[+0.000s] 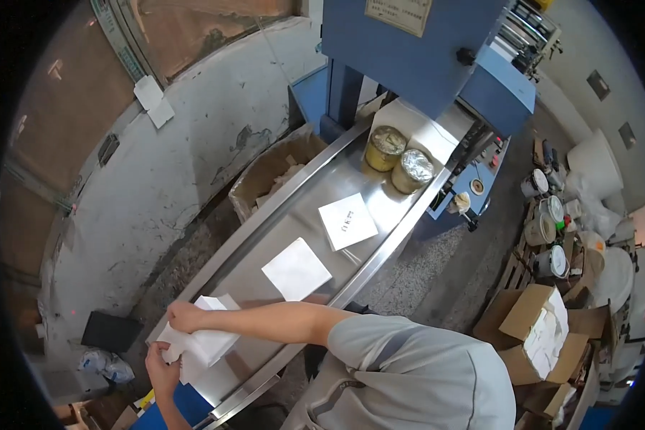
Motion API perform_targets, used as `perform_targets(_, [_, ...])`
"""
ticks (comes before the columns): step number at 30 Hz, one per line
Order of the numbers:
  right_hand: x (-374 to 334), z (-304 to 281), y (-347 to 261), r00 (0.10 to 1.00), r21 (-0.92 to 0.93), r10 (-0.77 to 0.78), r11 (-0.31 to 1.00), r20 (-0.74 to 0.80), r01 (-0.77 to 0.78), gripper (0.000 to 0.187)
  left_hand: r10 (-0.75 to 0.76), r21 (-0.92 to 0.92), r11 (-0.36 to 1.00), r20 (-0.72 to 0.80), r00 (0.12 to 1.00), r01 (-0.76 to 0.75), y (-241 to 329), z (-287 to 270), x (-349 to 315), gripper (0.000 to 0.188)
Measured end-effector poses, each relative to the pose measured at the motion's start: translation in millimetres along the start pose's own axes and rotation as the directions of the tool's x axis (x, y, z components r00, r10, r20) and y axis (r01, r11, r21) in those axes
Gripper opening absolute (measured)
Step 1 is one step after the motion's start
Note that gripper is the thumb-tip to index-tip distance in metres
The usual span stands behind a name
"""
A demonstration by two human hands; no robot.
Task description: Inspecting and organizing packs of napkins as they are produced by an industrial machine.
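A pile of white paper pieces [211,344] lies at the near left end of a long stainless steel table [265,215]; whether they are bags or folded sheets I cannot tell. My right hand [185,317], reaching across from the right, is closed at the far edge of the pile, gripping paper. Just below it, my left hand [162,367] pinches a crumpled corner of white paper [172,344]. Farther up the table lie a blank white paper square [297,269] and a white square with dark print [347,221], apart from both hands.
Two round tins [413,172] stand at the table's far end, below a blue machine [401,57]. Left of the table is a lined bin [276,175] with paper scraps. Open cardboard boxes [523,333] and several white buckets [552,261] fill the right side.
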State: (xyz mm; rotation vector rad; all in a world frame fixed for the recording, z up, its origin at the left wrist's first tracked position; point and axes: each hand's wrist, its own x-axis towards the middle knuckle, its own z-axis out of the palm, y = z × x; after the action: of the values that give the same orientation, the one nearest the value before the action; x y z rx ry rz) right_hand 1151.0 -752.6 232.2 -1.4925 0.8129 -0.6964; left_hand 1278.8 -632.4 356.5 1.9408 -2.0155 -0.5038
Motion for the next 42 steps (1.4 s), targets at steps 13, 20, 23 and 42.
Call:
perform_targets(13, [-35,7,-37,0.987,-0.346,-0.106,0.937,-0.123,0.057,0.053,0.22,-0.199,0.965,0.25,0.943,-0.173,-17,-18,6,0.033])
perform_targets(20, [-25,-6,-34,0.933,-0.363,-0.253,0.92,-0.257,0.15,0.027,0.199,-0.224,0.967,0.379,0.904,-0.119,-22,-35,3,0.032])
perform_targets(23, [-8,-96,-39,0.769,-0.521,-0.428,0.841,-0.475,0.147,0.024,0.224,-0.171,0.971,0.416,0.881,-0.166,-30,-45,12,0.036])
perform_targets(42, [-57,0,-69,0.99,-0.166,0.138,0.977,0.025,-0.132,0.056,0.324,-0.45,0.89,0.738,0.591,0.074,-87,-28,87,0.046])
